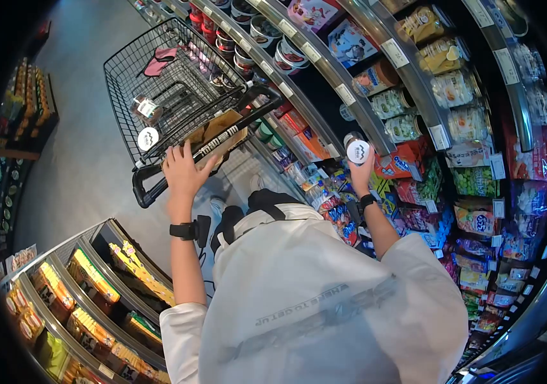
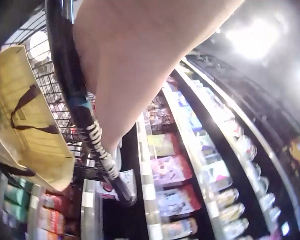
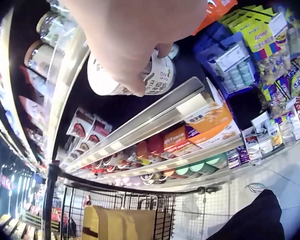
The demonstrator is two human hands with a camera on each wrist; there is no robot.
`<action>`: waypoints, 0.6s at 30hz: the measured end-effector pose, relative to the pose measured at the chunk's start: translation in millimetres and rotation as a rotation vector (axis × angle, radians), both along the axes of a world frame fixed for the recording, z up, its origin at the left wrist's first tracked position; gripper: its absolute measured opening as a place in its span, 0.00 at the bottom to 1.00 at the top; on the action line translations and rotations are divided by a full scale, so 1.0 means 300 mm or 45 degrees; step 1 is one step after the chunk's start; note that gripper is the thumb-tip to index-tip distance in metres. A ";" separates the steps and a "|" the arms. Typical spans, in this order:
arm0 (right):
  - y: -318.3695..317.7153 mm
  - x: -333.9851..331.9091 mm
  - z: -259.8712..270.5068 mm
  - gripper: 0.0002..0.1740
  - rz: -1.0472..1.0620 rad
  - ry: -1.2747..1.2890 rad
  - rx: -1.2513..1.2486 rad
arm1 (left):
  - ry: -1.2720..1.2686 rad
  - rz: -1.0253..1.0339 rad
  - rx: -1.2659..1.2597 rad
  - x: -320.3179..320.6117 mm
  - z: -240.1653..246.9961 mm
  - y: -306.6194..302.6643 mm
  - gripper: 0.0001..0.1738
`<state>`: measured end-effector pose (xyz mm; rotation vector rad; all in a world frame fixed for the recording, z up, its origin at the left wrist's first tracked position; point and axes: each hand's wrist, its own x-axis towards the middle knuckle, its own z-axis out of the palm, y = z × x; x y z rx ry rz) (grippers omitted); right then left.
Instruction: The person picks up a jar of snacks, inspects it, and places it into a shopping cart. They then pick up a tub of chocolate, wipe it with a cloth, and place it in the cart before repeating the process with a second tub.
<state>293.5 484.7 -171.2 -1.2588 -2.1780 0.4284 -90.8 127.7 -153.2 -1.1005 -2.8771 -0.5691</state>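
The squat jar with a round white printed lid sits in the right hand, whose fingers and thumb pinch it about the side; it lies well out to the right of the left hand, so the right is plainly the nearer of the two hands; the left rests with fingers spread at the black cart handle with white lettering, wrapped round nothing that I can see. From overhead the lid faces up toward the wearer, so I'd judge the jar's long axis runs roughly along that line of sight; the exact tilt I cannot tell.

The black wire-mesh shopping cart lies across to the left and ahead of the jar; its far-left part holds a clear container with a white label, and a tan paper bag sits beside the handle. The edge to mind is the silver metal shelf rail, just beside the jar; whether they touch I cannot say; a red snack bag crowds the hand's other side. The freer room, as I judge it, is away from the shelves, toward the cart's open top; grey floor stretches beyond.
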 end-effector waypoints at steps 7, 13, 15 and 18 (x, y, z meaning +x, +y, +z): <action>0.274 0.109 -0.223 0.39 -0.135 -0.053 -0.238 | -0.107 0.026 -0.066 -0.009 0.017 0.003 0.41; 0.378 0.105 -0.324 0.34 -0.045 0.255 -0.049 | -0.154 0.045 -0.051 -0.005 0.036 0.015 0.38; 0.406 0.104 -0.349 0.34 -0.145 0.267 -0.178 | -0.163 0.043 -0.042 -0.004 0.040 0.018 0.37; 0.452 0.105 -0.404 0.33 -0.207 0.301 -0.245 | -0.126 0.047 -0.042 0.003 0.053 0.022 0.36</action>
